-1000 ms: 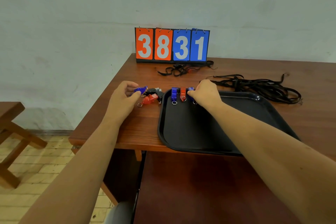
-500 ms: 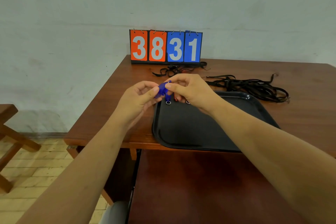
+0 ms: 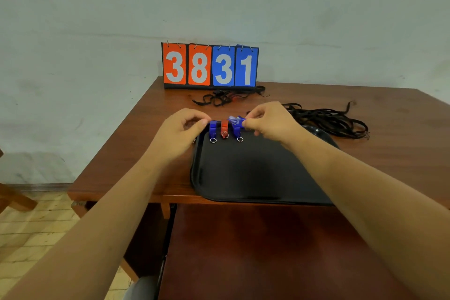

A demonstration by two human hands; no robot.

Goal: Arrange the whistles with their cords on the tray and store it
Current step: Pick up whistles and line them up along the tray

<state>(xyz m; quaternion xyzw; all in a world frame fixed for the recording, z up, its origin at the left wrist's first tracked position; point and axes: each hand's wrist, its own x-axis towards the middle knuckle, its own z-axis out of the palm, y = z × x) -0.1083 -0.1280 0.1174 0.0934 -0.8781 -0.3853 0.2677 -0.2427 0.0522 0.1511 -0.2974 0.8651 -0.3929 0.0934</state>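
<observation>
1. Fingertips (image 3: pixel 246 124) of the right hand (image 3: pixel 272 123) are pinching a small blue plastic whistle (image 3: pixel 235 120), holding it above the far-left corner of the black plastic tray (image 3: pixel 255 178).
2. Left hand (image 3: pixel 181 129) is curling loosely just left of the row, apparently holding nothing.
3. Three whistles are lying there side by side, rings pointing toward the person: a blue one (image 3: pixel 212 128), a red one (image 3: pixel 224 126) and another blue (image 3: pixel 236 130); the free slot is lying rightward, nearer the right hand.

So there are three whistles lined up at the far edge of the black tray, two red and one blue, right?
Not quite. The head view shows three whistles at the far edge of the black tray, but the colours are reversed: two blue whistles with one red whistle between them.
</observation>
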